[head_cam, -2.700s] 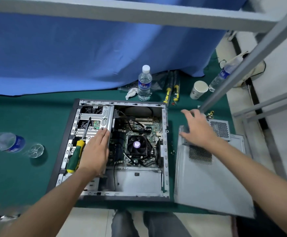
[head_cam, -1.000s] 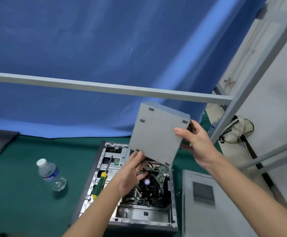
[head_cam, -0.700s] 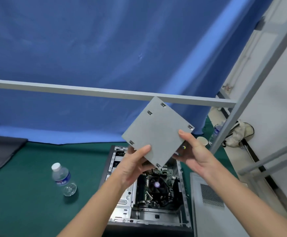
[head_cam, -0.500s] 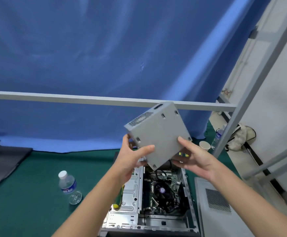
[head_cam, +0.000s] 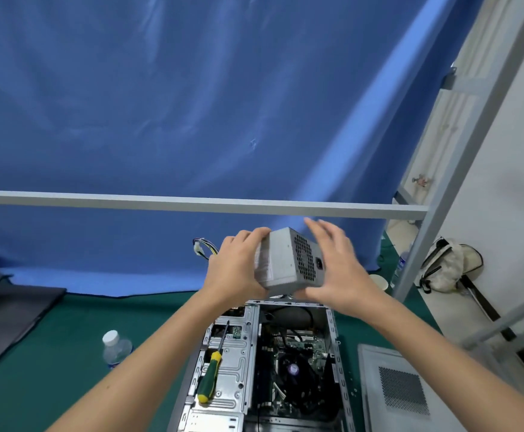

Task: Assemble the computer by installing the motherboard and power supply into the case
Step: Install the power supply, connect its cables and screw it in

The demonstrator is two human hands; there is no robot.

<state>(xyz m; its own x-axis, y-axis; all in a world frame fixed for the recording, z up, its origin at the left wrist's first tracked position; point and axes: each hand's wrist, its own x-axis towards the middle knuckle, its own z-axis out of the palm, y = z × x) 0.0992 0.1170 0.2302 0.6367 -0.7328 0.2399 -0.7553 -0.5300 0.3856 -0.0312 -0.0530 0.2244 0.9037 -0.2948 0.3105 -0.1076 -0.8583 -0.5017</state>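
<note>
- Grey metal power supply (head_cam: 285, 263) held up in the air above the far end of the open PC case (head_cam: 337, 338), in front of the blue curtain (head_cam: 192, 104); not in the case yet.
- PSU vent grille + power socket face toward the right hand; label side faces toward the left hand. Wire bundle w/ white connector (head_cam: 200, 248) sticks out to the left, behind the left hand.
- Left hand (head_cam: 235, 266): fingers curled over PSU top edge, thumb under, gripping it.
- Right hand (head_cam: 338, 269): fingers spread and fairly straight, palm against the grille side; motion-blurred, so extent of contact is hard to judge.
- Case lies flat on the green desk (head_cam: 51, 353), side open upward. Motherboard (head_cam: 298, 347) sits inside w/ CPU cooler fan (head_cam: 295, 369) on it; empty bay at far end, directly under the PSU.
- Screwdriver (head_cam: 211, 374), green/yellow handle, lies on the drive cage at case left.
- Side panel (head_cam: 391, 394) w/ mesh vent lies flat just right of case.
- Water bottle (head_cam: 115, 349) on desk, left of case, apart from it.
- Paper cup (head_cam: 379, 280) near desk's far right corner; bag (head_cam: 444, 266) on floor beyond the frame post.
</note>
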